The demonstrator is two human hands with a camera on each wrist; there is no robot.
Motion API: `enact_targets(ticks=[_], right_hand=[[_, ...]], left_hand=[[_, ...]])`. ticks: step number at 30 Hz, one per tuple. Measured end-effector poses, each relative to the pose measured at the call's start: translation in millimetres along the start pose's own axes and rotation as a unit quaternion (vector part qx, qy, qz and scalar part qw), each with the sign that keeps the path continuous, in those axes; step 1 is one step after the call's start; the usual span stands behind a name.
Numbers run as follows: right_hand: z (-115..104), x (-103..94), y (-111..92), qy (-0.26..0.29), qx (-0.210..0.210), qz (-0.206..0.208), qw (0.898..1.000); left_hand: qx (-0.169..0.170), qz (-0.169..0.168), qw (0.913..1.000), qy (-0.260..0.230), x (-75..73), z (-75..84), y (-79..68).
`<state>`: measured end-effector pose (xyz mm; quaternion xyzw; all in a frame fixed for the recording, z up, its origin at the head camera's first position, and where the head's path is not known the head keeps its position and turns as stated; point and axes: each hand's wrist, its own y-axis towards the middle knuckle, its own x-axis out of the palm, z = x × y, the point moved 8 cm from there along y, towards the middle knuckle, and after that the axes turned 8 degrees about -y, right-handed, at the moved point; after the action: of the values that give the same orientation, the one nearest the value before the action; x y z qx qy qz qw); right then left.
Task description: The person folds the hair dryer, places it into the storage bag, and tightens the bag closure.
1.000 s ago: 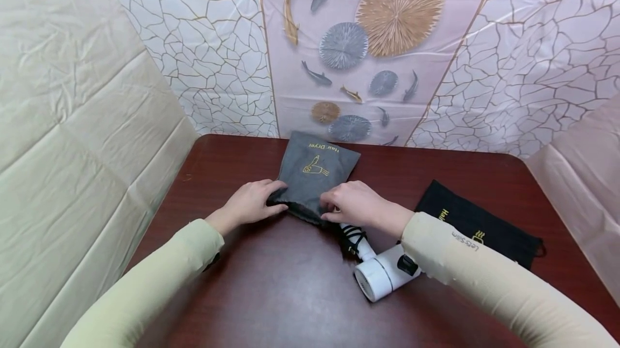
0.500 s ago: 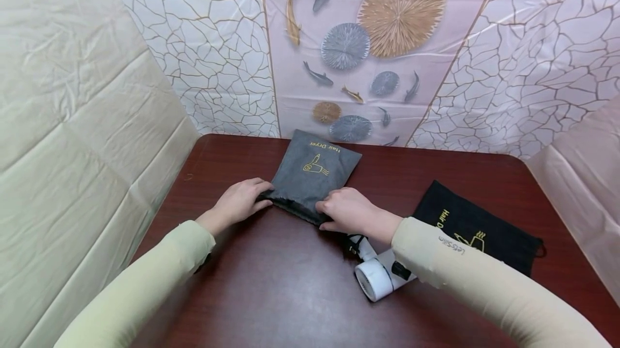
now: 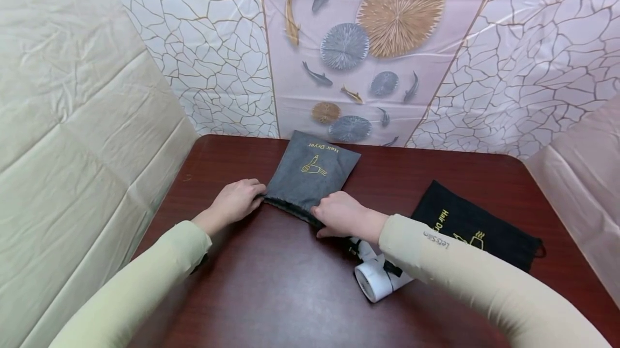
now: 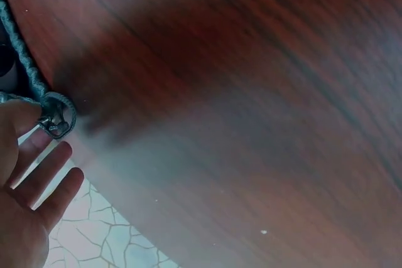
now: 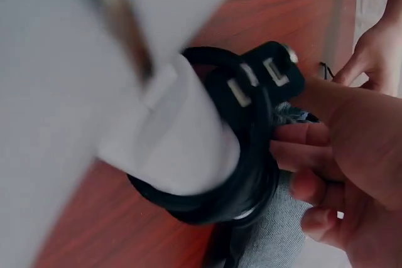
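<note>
A grey drawstring bag (image 3: 310, 168) printed "Hair Dryer" in yellow lies flat on the table, its mouth facing me. My left hand (image 3: 236, 199) pinches the left corner of that mouth; in the left wrist view, thumb and forefinger meet on the hem (image 4: 58, 116) while the other fingers spread. At the right corner, my right hand (image 3: 340, 212) grips the edge of the mouth between thumb and curled fingers. Just below the right hand lies a white hair dryer (image 3: 380, 279). Black cord (image 5: 264, 149) winds round its handle (image 5: 182, 136), close beside the fingers in the right wrist view.
To the right lies a second, black drawstring bag (image 3: 489, 229), partly behind my right forearm. The brown wooden table (image 3: 271, 289) ends at a patterned wall covering (image 3: 310, 84), with cream cloth (image 3: 97, 122) hanging on the left.
My left hand has shifted left, drawing its corner of the grey bag's mouth outward. My right hand has moved slightly left and toward me. The hair dryer lies where it was.
</note>
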<state>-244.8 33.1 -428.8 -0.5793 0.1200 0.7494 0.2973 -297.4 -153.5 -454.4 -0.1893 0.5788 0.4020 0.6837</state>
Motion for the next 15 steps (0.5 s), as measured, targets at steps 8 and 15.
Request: enact_targets(ticks=[8,15], right_hand=[[9.4,9.5,9.5,0.063,0.005,-0.088,0.994],[2.6,13.1,14.2,-0.012,-0.028,-0.095,0.995]], left_hand=[[0.015,0.001,0.9998,0.008,-6.4,8.8,-6.8],[0.016,-0.003,0.9998,0.012,-12.3,13.4,-16.1]])
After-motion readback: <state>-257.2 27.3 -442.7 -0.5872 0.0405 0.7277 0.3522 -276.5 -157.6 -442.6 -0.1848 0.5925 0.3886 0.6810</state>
